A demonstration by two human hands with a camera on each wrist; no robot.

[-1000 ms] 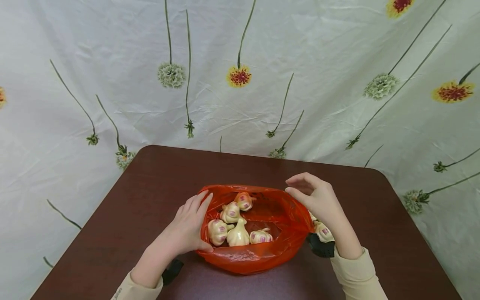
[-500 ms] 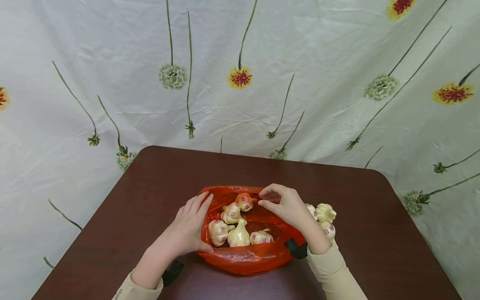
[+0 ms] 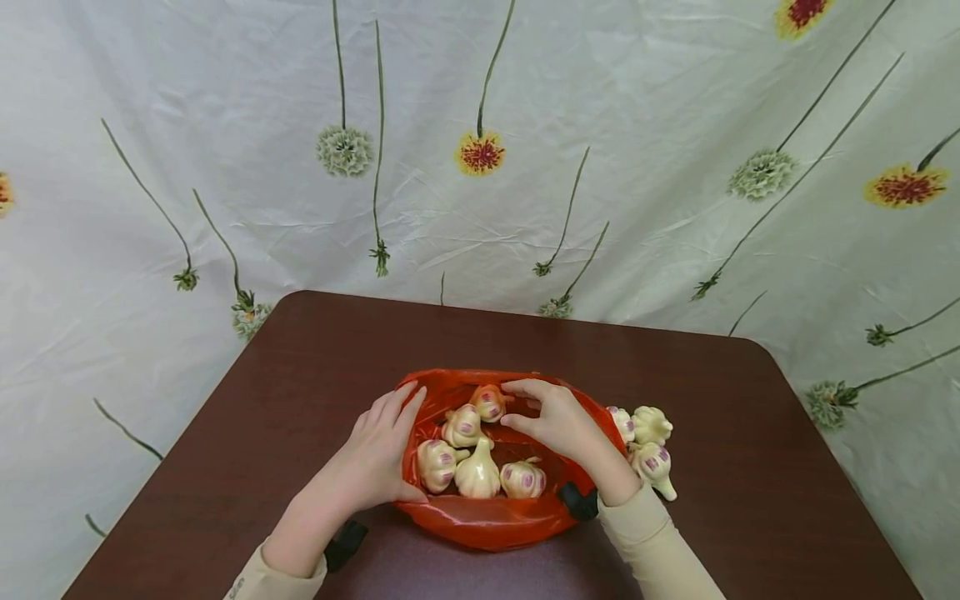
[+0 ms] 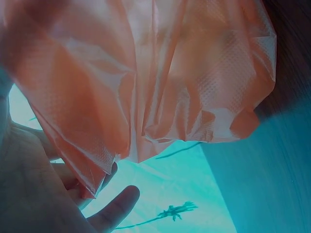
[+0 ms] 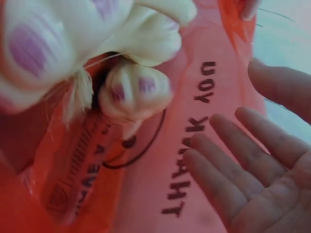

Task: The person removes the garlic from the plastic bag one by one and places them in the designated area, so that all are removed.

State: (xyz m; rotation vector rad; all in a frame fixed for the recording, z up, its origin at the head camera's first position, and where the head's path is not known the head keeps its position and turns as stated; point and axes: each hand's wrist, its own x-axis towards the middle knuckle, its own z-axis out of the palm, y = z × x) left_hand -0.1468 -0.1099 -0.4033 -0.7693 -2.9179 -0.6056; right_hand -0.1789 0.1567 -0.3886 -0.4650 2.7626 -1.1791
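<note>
A red plastic bag [image 3: 491, 525] lies open-mouthed on the table, with "thank you" printed on it, legible in the right wrist view. Inside it are several garlic bulbs [image 3: 477, 472], cream with purple patches. My left hand [image 3: 375, 454] is at the bag's left rim, fingers spread at the back and thumb at the front. In the left wrist view, crumpled plastic covers part of its fingers. My right hand [image 3: 558, 425] reaches over the mouth, fingers extended and holding nothing, close to a garlic bulb [image 3: 489, 402] at the back. Its fingers [image 5: 243, 150] look straight in the right wrist view.
More garlic bulbs [image 3: 651, 427] lie on the dark brown table [image 3: 345, 350], just right of the bag and partly behind the right forearm. A white flowered cloth [image 3: 420, 192] hangs behind the table. Each wrist wears a black device [image 3: 577, 502].
My right hand has moved left and slightly down, from the bag's right rim to over its mouth. The loose bulbs at right are uncovered. My left hand stays put.
</note>
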